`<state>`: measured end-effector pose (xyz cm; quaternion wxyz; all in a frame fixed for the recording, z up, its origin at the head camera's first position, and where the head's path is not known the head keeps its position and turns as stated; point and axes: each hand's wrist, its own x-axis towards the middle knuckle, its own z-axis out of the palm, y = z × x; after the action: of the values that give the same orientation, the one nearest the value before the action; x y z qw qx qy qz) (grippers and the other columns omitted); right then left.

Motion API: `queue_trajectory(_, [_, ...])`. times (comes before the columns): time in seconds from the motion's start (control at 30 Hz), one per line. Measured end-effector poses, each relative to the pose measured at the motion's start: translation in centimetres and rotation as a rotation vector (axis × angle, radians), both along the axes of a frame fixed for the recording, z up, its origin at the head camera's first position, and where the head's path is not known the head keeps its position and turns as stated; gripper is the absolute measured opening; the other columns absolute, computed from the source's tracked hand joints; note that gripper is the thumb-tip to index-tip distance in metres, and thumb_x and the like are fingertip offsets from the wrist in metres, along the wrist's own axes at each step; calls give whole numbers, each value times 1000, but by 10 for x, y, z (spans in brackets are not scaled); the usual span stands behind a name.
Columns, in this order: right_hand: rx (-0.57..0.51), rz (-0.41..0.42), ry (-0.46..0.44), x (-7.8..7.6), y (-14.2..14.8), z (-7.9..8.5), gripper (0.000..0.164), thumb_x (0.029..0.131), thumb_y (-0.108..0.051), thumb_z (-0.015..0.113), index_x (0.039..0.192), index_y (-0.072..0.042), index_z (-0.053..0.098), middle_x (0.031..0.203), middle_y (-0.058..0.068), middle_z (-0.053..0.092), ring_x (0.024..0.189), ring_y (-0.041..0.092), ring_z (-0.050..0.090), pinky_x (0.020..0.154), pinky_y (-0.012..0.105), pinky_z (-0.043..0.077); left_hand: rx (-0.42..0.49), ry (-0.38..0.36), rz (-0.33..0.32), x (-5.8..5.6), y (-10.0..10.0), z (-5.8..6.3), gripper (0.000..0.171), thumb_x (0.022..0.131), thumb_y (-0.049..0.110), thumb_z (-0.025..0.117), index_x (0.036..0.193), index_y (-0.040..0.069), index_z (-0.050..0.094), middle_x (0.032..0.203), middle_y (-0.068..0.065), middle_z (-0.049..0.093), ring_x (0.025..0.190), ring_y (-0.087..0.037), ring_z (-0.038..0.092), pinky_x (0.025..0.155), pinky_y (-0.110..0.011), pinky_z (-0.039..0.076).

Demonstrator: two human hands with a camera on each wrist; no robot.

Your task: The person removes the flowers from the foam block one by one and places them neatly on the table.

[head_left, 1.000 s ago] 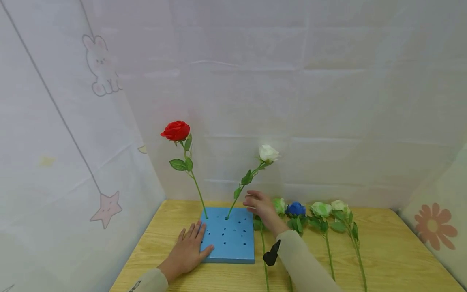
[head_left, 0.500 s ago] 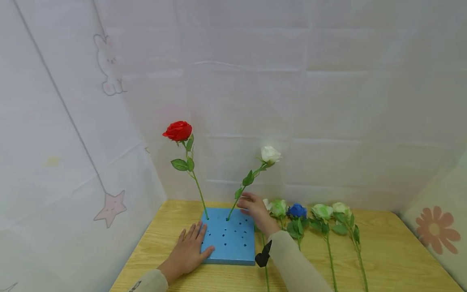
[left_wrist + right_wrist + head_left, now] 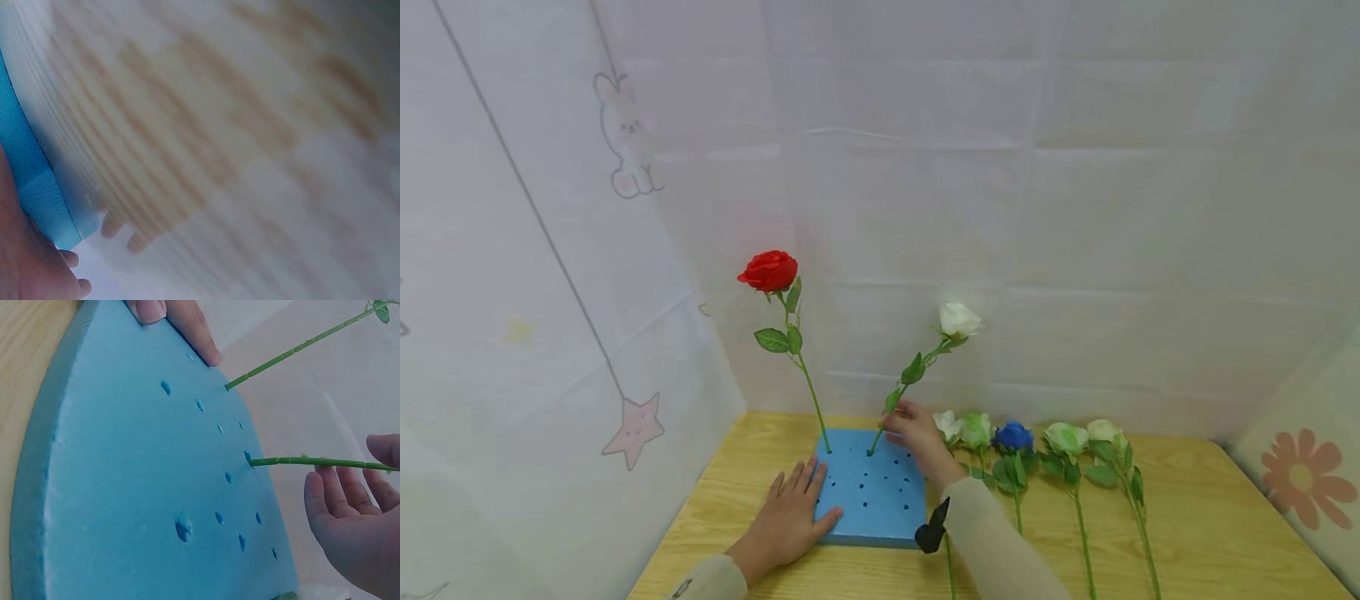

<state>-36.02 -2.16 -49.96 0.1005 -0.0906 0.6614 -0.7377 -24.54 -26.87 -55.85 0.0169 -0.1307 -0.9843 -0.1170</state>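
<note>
- Blue foam block sits on the wooden table, peppered with holes, and two roses already stand in its far edge.
- Left hand lies flat with fingers spread, pressing the block's near-left corner.
- Right hand is up at the white rose, fingers loosely curved around the low end of the stem; the wrist view shows thumb above and fingers below with a gap, so not yet a pinch.
- That stem's long axis leans up and to the right from its hole, lying right across the right hand's fingers, so the right hand is clearly the nearer one.
- Red rose stands taller to the left.
- Five more roses lie in a row on the table to the right.
</note>
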Motion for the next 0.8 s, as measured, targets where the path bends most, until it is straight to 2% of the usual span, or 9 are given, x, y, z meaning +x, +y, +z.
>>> queue_trajectory(0.17, [2, -7, 12, -3, -5, -6, 50, 98, -7, 65, 144, 6, 49, 126, 19, 66, 112, 31, 67, 104, 56, 47, -4, 6, -2, 0, 0, -1, 91, 98, 74, 35, 162, 11, 26, 168, -14, 19, 153, -40, 21, 117, -68, 16])
queue_trajectory(0.53, [-32, -40, -21, -2, -16, -12, 35, 100, -6, 62, 135, 0, 60, 132, 23, 63, 112, 28, 68, 105, 55, 46, -27, 4, 3, -3, -1, -6, 94, 96, 79, 28, 163, 13, 23, 169, -13, 17, 153, -39, 20, 118, -66, 16])
queue_trajectory(0.8, [-28, -76, -37, 1, -19, -9, 30, 102, -6, 60, 131, -3, 65, 115, 12, 71, 112, 29, 68, 104, 55, 47, -21, -5, 6, -2, -1, -4, 95, 96, 79, 28, 163, 13, 23, 169, -12, 16, 154, -38, 19, 118, -67, 15])
